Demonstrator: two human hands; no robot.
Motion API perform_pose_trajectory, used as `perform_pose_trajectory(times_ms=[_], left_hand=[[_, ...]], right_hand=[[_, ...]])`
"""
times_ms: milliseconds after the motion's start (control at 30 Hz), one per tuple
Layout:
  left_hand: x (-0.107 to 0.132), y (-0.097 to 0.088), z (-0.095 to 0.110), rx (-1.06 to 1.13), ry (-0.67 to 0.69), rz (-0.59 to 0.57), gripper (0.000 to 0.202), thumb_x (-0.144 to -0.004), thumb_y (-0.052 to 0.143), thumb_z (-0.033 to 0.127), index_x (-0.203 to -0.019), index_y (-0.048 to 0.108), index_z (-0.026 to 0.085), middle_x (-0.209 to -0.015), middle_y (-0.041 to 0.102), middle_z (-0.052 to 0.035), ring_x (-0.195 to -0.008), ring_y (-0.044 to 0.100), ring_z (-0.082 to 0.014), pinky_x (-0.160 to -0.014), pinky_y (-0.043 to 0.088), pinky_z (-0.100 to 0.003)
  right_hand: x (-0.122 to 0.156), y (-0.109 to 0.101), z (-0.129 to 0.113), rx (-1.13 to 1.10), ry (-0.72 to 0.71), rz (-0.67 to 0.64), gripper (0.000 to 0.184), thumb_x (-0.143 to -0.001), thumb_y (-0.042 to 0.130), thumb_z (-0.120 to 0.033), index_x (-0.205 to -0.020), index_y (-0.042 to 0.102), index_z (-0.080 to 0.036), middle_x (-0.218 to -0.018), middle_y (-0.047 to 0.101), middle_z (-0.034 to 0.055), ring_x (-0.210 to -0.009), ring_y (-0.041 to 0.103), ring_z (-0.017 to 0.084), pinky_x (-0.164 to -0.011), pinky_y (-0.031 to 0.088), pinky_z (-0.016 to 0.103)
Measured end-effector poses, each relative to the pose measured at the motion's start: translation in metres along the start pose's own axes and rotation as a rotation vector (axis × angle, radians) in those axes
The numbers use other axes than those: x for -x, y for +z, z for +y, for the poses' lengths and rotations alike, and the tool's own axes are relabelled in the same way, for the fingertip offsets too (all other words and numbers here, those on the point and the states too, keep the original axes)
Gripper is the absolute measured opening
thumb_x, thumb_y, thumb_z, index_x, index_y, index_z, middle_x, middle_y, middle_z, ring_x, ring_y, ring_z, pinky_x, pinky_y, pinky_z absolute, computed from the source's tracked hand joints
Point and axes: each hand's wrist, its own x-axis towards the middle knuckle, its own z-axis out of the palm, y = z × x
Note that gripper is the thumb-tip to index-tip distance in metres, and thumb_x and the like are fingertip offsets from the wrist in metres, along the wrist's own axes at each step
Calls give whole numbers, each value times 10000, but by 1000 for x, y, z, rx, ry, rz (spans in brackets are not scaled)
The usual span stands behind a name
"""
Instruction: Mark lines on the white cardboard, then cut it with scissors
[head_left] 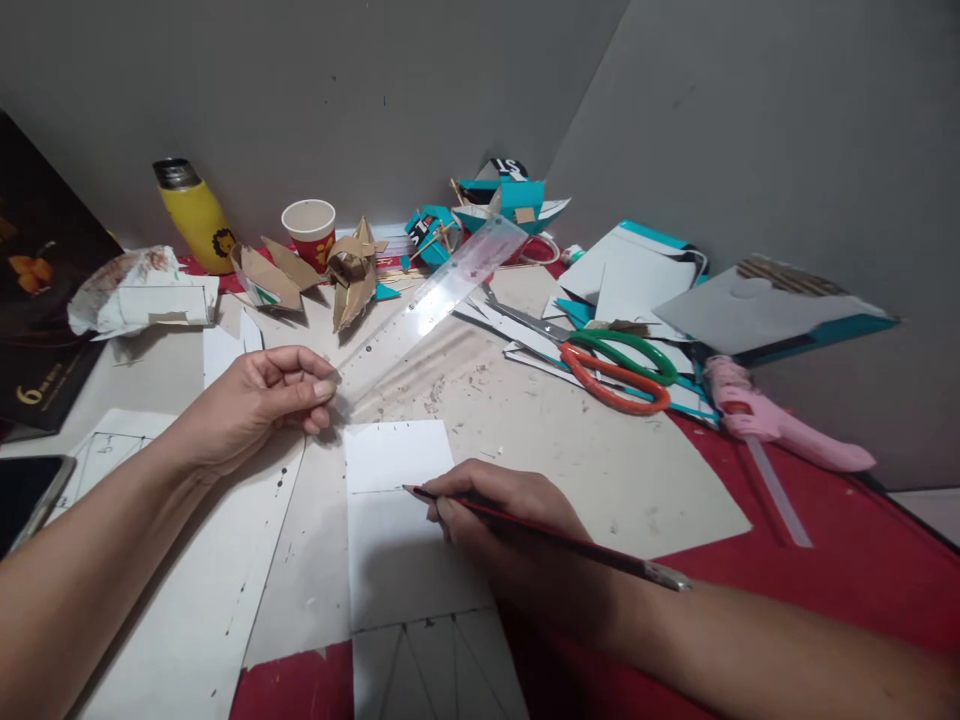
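Observation:
Between the thumb and fingers of my left hand (292, 390) is one end of a clear plastic ruler (431, 305), raised and slanting up to the right. My right hand (499, 525) grips a dark pencil (555, 545), its tip at a drawn line on a strip of white card (401, 550). Short tick marks run along the card's top edge. Lower on the strip, a second line has slanted lines drawn below it, forming triangles. My right hand hides part of the card's right edge.
Orange-and-green scissors (615, 375) and a pink glue gun (784, 420) lie to the right, near card scraps (637, 275). Behind stand a yellow bottle (196, 220), a paper cup (309, 225) and folded cardboard pieces (356, 270). A larger white sheet (187, 600) and a phone (30, 495) are left.

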Motion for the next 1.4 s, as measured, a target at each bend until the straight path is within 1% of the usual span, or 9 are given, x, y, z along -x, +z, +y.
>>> perform_pose_trajectory(times_ms=[467,633,733,800,900,1000,1133,1267,1400], left_hand=[[-2,2,-4,-26,-3,12,271,-650,893,228,-818,696,152,-592,684,-2,-528,640,-93,-539,550,-158],[-2,1,-4,-60,-15,-6,248,-679,874,239,-825,692,156,-604,696,-9,-529,638,-94,-550,556,-168],[-2,2,-4,-75,-14,-3,251,-675,875,242,-823,691,156,-606,697,-10,-528,638,-99,-551,558,-178],[-2,3,-4,-82,-11,-3,248,-681,871,246,-829,692,159,-602,694,-9,-530,636,-99,-553,554,-178],[0,5,-4,-73,1,-6,239,-681,870,237,-820,692,160,-591,685,-3,-531,626,-95,-554,542,-174],[5,11,-3,-74,6,-20,214,-691,860,223,-811,692,167,-594,676,7,-546,622,-91,-566,529,-172],[16,31,6,-204,-4,-23,151,-733,820,237,-776,694,165,-594,664,4,-545,597,-84,-534,483,-152],[22,52,17,-384,16,-82,122,-761,771,255,-745,688,166,-584,642,8,-538,556,-85,-524,445,-162],[16,59,16,-550,-28,-168,131,-812,710,302,-768,683,181,-604,619,10,-569,519,-100,-540,414,-190]], right_hand=[[0,-3,2,-44,-35,-15,193,-850,529,-132,-900,714,-117,-716,716,36,-615,635,119,-557,475,213],[0,-4,2,-55,-35,-21,178,-843,538,-120,-878,712,-137,-647,673,-2,-544,568,92,-509,443,196],[0,-3,3,-59,-29,-19,180,-835,546,-113,-884,716,-147,-669,682,-1,-571,578,94,-512,442,195],[0,-4,2,-82,-5,-33,176,-827,554,-114,-883,717,-150,-677,689,4,-578,583,98,-507,444,196],[2,-7,-2,-190,113,-27,155,-836,572,-131,-887,715,-164,-694,699,13,-553,578,96,-488,461,194],[3,-15,-9,-391,168,88,134,-878,599,-203,-937,717,-178,-752,712,36,-571,624,109,-490,521,200],[5,-36,-20,-593,137,280,121,-886,617,-206,-933,728,-198,-748,705,28,-558,641,115,-452,555,194],[14,-64,-26,-469,143,217,171,-912,608,-191,-972,754,-257,-762,723,23,-539,662,114,-430,557,171],[18,-78,-26,-320,113,207,141,-854,693,-175,-944,752,-267,-681,710,-4,-468,649,99,-381,505,129]])
